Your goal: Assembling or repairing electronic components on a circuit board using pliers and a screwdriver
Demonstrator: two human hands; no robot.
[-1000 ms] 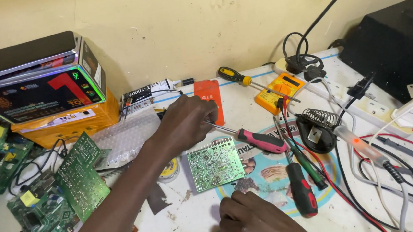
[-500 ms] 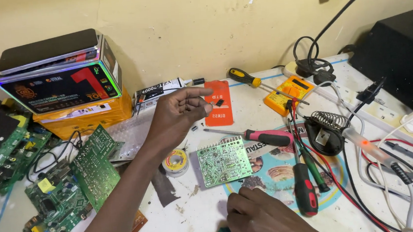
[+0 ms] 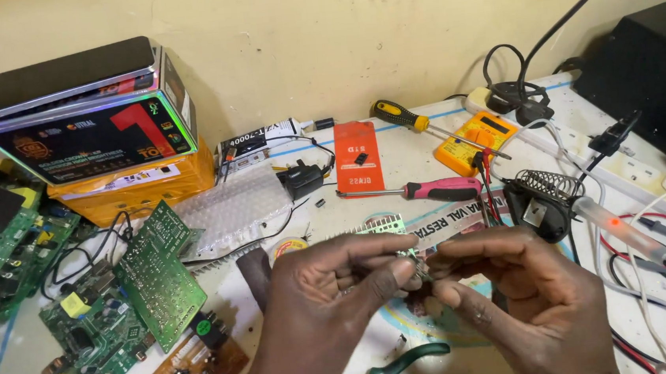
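Note:
My left hand [image 3: 334,298] and my right hand [image 3: 508,292] meet low in the middle of the view, fingertips pinched together on a tiny metal component [image 3: 419,269] between them. Its shape is too small to tell. Behind the fingers, the top edge of a small green circuit board [image 3: 381,225] shows on the white bench. A pink-handled screwdriver [image 3: 428,190] lies just beyond it. A soldering iron [image 3: 629,231] rests in a coiled stand [image 3: 544,198] to the right of my right hand.
Several green circuit boards [image 3: 157,272] lie at the left, below stacked boxes [image 3: 100,142]. An orange card [image 3: 358,157], a yellow-handled screwdriver [image 3: 403,116], a yellow multimeter [image 3: 476,140] and cables sit at the back. Green-handled pliers [image 3: 410,367] lie at the front edge.
My left hand drew back from the far side of the bench to meet my right hand, which rose from the front edge. Both now pinch a small part together.

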